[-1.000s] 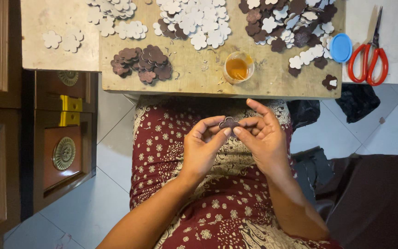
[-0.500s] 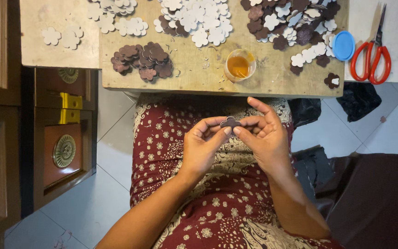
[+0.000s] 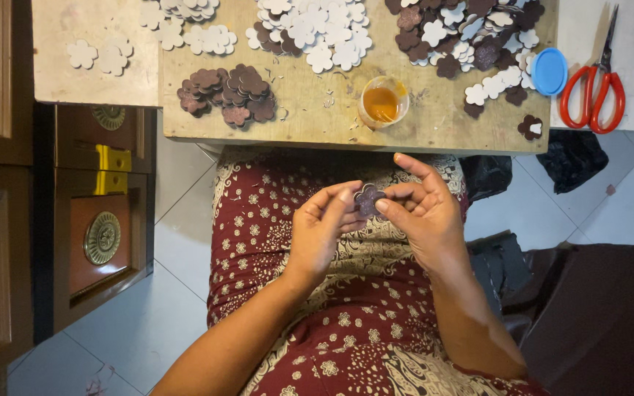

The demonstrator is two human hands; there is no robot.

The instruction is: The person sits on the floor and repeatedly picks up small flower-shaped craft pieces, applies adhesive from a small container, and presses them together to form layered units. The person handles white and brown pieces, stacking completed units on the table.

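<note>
Standing at the far left, a dark wooden cabinet (image 3: 75, 242) with a round brass handle and a yellow piece runs along the pale tiled floor (image 3: 155, 293). Above it, a light board (image 3: 93, 73) carries a few white flower cutouts (image 3: 100, 56), and the wooden board (image 3: 317, 117) beside it bears a heap of brown flower cutouts (image 3: 227, 94) near its front edge. Below, over a lap in red patterned cloth (image 3: 273, 220), the left hand (image 3: 321, 231) pinches a small brown flower (image 3: 367, 199) between thumb and fingertips, the other fingers curled. That flower sits between both hands, above the lap and just short of the board's front edge. The right hand (image 3: 420, 213) grips its other side with thumb and bent fingers, the forefinger stretched up toward the board. Farther back on the board stand a small cup of amber glue (image 3: 383, 103), a white pile (image 3: 317, 33) and a mixed brown and white pile (image 3: 471, 33). Next come a blue lid (image 3: 549, 71), one brown flower (image 3: 530, 127) lying apart near the edge, and red-handled scissors (image 3: 592, 92) on a white surface.
</note>
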